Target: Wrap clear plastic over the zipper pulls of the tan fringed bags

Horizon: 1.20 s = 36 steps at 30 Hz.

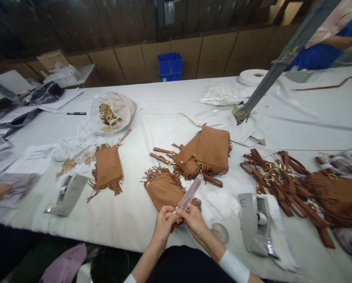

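Both my hands meet at the near edge of the white table (140, 220). My left hand (163, 222) and my right hand (192, 220) are closed on the lower end of a narrow clear plastic sleeve (190, 192) that sticks up and to the right. Right behind the hands lies a tan fringed suede bag (162, 188). Two more tan fringed bags lie farther off, one at the centre (207, 151) with brown straps, one to the left (107, 168).
Grey tape dispensers sit at left (68, 194) and right (255, 226). A heap of brown straps (277, 179) and bags lies at right. A plastic bag of tags (112, 112), a tape roll (252, 76), a slanted metal post (284, 57) and another person (335, 35) are beyond.
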Each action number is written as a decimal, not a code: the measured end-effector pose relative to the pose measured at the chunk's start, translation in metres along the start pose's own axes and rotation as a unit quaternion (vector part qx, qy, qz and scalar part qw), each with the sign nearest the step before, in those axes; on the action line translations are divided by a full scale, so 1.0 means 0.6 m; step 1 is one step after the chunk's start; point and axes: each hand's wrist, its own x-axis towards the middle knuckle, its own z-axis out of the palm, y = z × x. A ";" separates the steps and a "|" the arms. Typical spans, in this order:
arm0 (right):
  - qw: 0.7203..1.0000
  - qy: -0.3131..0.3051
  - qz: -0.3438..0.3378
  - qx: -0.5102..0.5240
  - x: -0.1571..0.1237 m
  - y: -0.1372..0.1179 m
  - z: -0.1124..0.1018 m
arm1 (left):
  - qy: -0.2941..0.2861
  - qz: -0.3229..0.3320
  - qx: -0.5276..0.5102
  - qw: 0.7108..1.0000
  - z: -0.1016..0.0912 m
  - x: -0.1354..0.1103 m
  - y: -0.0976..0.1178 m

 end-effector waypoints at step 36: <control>0.846 0.433 0.020 -0.310 -0.234 -0.067 -0.407 | 0.045 0.013 0.095 0.994 -0.019 0.002 -0.033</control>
